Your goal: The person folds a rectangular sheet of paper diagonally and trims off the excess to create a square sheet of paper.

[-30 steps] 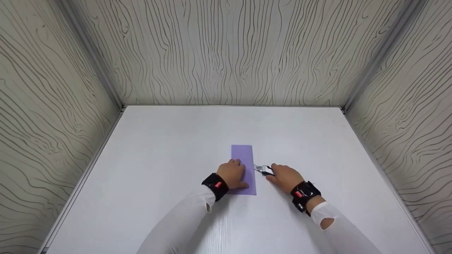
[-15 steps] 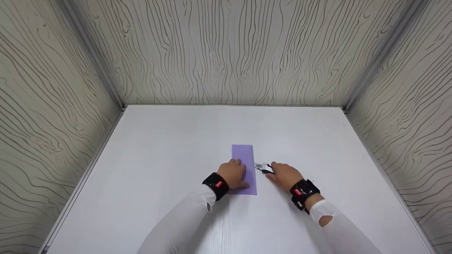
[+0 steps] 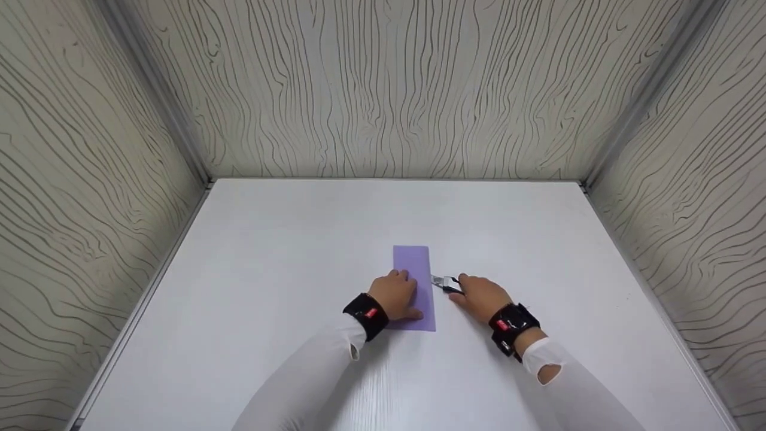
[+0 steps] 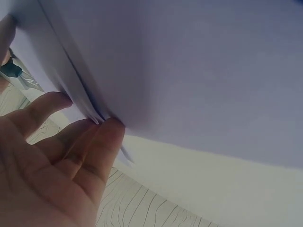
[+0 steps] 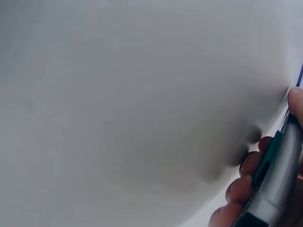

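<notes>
A strip of folded purple paper (image 3: 412,257) lies lengthwise on the white table. My left hand (image 3: 392,295) presses it down, fingers spread over its left side and thumb near the lower end. In the left wrist view the fingertips (image 4: 111,130) touch the paper along a gap between its layers. My right hand (image 3: 483,297) grips a utility knife (image 3: 450,284) whose blade points left, its tip right at the paper's right edge. The right wrist view shows the knife's grey and dark green handle (image 5: 279,179) with several fingers curled round it.
The white table (image 3: 287,239) carries the work. Wood-grain panels (image 3: 383,90) rise behind it and on both sides, with grey frame strips at the corners. Black straps (image 3: 366,316) are round both wrists.
The right hand and the knife have slid slightly up along the paper's right edge, away from the body. The left hand and the paper have stayed almost in place.
</notes>
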`<action>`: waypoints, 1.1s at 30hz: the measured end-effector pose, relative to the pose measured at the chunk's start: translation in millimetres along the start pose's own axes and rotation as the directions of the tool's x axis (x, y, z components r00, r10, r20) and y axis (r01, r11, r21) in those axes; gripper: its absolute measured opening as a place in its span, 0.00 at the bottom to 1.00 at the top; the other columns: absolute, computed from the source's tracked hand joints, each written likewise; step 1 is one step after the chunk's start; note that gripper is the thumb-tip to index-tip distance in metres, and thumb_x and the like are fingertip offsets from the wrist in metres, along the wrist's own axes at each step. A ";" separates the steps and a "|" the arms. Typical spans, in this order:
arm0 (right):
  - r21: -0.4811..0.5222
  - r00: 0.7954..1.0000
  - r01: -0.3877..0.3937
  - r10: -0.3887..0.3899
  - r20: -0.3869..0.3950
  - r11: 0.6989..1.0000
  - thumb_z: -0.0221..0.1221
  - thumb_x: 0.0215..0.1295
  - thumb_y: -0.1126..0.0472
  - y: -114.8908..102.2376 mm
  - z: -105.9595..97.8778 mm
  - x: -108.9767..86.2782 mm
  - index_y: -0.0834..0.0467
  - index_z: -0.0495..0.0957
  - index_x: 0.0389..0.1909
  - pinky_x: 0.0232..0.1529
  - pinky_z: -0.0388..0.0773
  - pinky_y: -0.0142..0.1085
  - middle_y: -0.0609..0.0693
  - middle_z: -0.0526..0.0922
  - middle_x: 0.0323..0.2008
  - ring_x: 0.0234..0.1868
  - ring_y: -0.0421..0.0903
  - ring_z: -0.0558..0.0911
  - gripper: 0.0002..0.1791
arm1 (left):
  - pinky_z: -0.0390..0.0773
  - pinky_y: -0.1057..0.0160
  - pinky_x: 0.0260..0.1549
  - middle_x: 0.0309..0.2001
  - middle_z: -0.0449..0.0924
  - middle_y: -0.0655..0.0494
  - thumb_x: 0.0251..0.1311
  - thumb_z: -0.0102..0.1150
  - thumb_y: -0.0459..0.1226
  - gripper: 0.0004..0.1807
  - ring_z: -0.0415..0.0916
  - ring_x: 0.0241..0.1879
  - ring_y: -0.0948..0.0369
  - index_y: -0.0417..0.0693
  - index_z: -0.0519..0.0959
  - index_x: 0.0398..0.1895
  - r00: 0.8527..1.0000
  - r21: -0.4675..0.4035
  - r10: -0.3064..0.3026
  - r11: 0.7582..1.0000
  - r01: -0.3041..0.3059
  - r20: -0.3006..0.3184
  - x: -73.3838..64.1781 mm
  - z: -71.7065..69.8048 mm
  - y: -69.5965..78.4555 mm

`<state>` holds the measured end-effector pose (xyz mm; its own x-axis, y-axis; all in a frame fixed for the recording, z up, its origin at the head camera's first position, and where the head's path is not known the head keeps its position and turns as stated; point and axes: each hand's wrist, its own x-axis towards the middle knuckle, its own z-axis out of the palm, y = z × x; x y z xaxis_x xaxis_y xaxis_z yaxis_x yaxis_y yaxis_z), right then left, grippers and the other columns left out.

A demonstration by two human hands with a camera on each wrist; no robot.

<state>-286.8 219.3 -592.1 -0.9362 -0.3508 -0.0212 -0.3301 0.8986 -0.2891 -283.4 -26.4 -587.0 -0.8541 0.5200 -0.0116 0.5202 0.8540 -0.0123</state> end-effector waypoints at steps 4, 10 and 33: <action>-0.002 1.000 -0.016 0.016 -0.001 1.000 0.66 0.77 0.49 1.2 0.3 0.6 0.60 0.76 0.40 0.31 0.76 0.47 0.51 0.77 0.27 0.28 0.49 0.76 0.18 | 0.89 0.55 0.41 0.47 0.84 0.51 0.58 0.74 0.67 0.36 0.82 0.46 0.55 0.46 0.86 0.50 1.000 -0.001 -0.001 1.000 0.001 0.006 -0.1 -0.5 0.6; 0.002 1.000 0.002 -0.002 -0.012 1.000 0.66 0.77 0.50 1.1 0.9 3.1 0.61 0.76 0.41 0.33 0.78 0.50 0.53 0.79 0.28 0.29 0.52 0.79 0.18 | 0.88 0.56 0.40 0.46 0.84 0.51 0.57 0.75 0.67 0.35 0.81 0.45 0.56 0.46 0.86 0.49 1.000 0.003 -0.004 1.000 0.004 0.002 0.3 -0.1 0.7; -0.019 1.000 -0.023 0.022 -0.006 1.000 0.66 0.77 0.50 1.7 1.9 5.9 0.65 0.78 0.45 0.38 0.83 0.55 0.58 0.84 0.31 0.33 0.58 0.85 0.20 | 0.89 0.57 0.43 0.47 0.83 0.51 0.59 0.72 0.68 0.36 0.81 0.46 0.56 0.47 0.86 0.50 0.999 0.024 -0.014 1.000 0.013 0.043 -1.5 -0.3 2.7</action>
<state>-292.7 218.3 -594.5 -0.9441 -0.3289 -0.0219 -0.3112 0.9111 -0.2705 -280.8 -24.9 -586.6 -0.8604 0.5067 -0.0543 0.5088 0.8601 -0.0365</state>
